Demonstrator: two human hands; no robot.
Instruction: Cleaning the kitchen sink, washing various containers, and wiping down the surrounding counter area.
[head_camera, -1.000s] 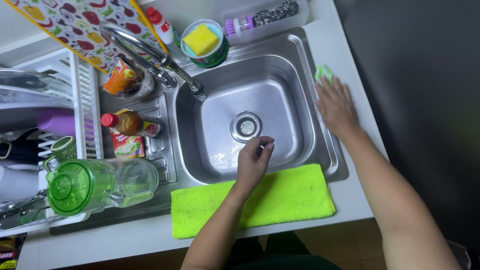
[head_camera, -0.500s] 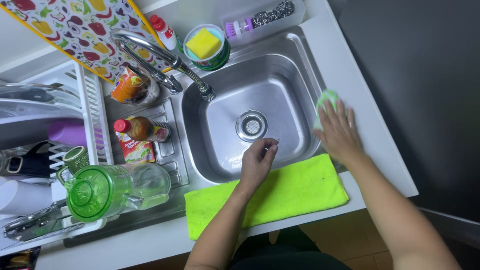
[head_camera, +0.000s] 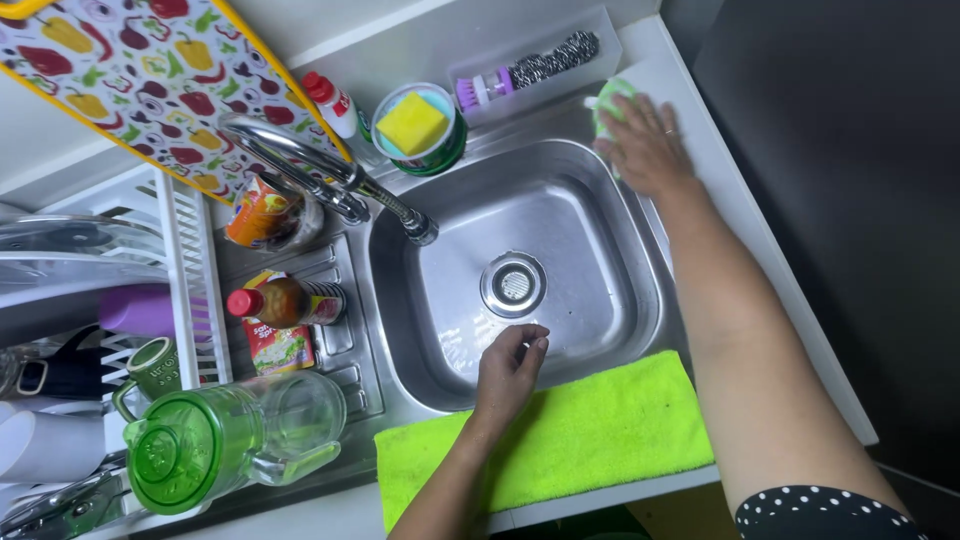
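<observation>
My right hand (head_camera: 648, 146) presses a light green sponge (head_camera: 612, 98) flat against the far right corner of the steel sink's rim (head_camera: 655, 240). My left hand (head_camera: 508, 368) hangs loosely curled over the near inside edge of the basin, holding nothing, fingertips close to the round drain strainer (head_camera: 513, 284). A bright lime-green cloth (head_camera: 560, 435) lies spread along the counter's front edge, under my left wrist.
The faucet (head_camera: 330, 175) reaches over the basin's left side. A green bowl with a yellow sponge (head_camera: 415, 125) and a brush tray (head_camera: 530, 65) sit behind the sink. Bottles (head_camera: 285, 302), a green-lidded jug (head_camera: 230, 440) and a dish rack (head_camera: 90, 300) fill the left.
My right hand slid the green sponge along the sink's right rim toward the far corner. My left hand stayed at the near edge of the basin.
</observation>
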